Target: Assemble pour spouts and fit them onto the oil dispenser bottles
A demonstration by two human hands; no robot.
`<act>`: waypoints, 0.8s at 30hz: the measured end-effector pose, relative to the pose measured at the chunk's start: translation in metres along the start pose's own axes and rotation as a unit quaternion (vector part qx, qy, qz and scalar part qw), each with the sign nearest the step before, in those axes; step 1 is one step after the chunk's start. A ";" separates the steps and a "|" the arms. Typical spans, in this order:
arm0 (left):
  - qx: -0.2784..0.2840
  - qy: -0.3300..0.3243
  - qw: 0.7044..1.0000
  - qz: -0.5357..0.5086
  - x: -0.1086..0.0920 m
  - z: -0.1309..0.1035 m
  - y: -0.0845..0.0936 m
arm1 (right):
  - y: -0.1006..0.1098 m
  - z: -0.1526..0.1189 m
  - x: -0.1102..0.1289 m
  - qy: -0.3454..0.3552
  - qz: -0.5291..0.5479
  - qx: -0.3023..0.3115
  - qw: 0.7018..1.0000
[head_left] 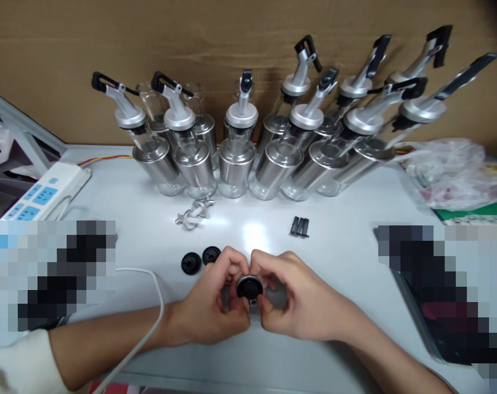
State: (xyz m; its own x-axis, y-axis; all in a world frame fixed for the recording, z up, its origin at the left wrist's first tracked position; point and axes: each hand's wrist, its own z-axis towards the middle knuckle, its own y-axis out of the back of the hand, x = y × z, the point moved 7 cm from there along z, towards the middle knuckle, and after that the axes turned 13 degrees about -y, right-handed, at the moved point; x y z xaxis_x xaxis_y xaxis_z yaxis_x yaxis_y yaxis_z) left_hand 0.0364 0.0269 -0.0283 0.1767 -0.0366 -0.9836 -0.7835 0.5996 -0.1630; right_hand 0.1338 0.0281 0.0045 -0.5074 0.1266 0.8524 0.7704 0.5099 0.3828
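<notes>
Basically, the bench [347, 235] is crowded on three sides. Back edge: bottles [238, 167] in two rows, steel-sleeved glass; the whole front row carries silver spouts with black levers, and they block much of the view of the second row. Cardboard [232, 33] behind them. Power strip [47, 189] runs down the left edge from near the back left corner. White cable [160, 293] loops in from the left and crosses in front of the left forearm. Clear plastic bag [449, 169] is heaped at the back right corner; blurred-out objects sit near the left and right edges.

Loose parts between bottles and hands: two silver spout pieces [199, 208] left of centre, a small group of black levers [300, 226] right of centre, two black round plugs [191, 263] just beside the left hand [215, 295].

Spout cap [248, 288] is off the bench surface, between the hands, around mid-width towards the front edge. Bright metal rim, black round insert facing the camera, small shiny bit at its lower side. Left hand and right hand [301, 295] both pinch it from opposite sides, fingers closed on it.
</notes>
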 end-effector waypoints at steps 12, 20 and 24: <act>-0.052 -0.064 0.996 -0.016 -0.003 0.007 0.006 | 0.026 -0.001 -0.004 0.009 -0.005 -0.113 0.994; -0.044 -0.062 0.997 0.012 -0.004 0.011 0.006 | 0.026 0.000 0.005 0.088 -0.045 -0.130 0.987; -0.022 -0.063 0.998 -0.001 0.001 0.009 0.004 | 0.036 -0.004 0.005 0.084 -0.136 -0.167 0.973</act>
State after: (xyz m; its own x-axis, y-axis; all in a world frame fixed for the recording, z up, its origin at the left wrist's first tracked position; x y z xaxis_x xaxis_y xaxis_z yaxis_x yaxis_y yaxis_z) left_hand 0.0392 0.0367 -0.0287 0.2494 0.0657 -0.9662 -0.8081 0.5639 -0.1702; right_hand 0.1601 0.0433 0.0243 -0.6617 -0.1295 0.7385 0.7128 0.1967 0.6732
